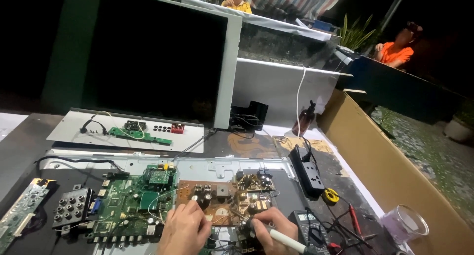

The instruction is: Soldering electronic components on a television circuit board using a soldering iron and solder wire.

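right fingers (256, 229) pinching soldering iron (286, 241), left fingers (200, 220) curled on brown circuit board (217, 205)

At bottom centre, the left hand (183, 230) rests on the brown board (224, 200); the right hand (269, 229) holds a white tool (286, 240). Green board (131, 205) lower left, multimeter (310, 225) lower right.

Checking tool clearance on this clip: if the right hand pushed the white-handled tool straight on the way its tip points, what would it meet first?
Probably the brown power board: the right hand aims the white-handled tool up-left, its tip apparently at or just above the board's near edge. Depth is unclear.
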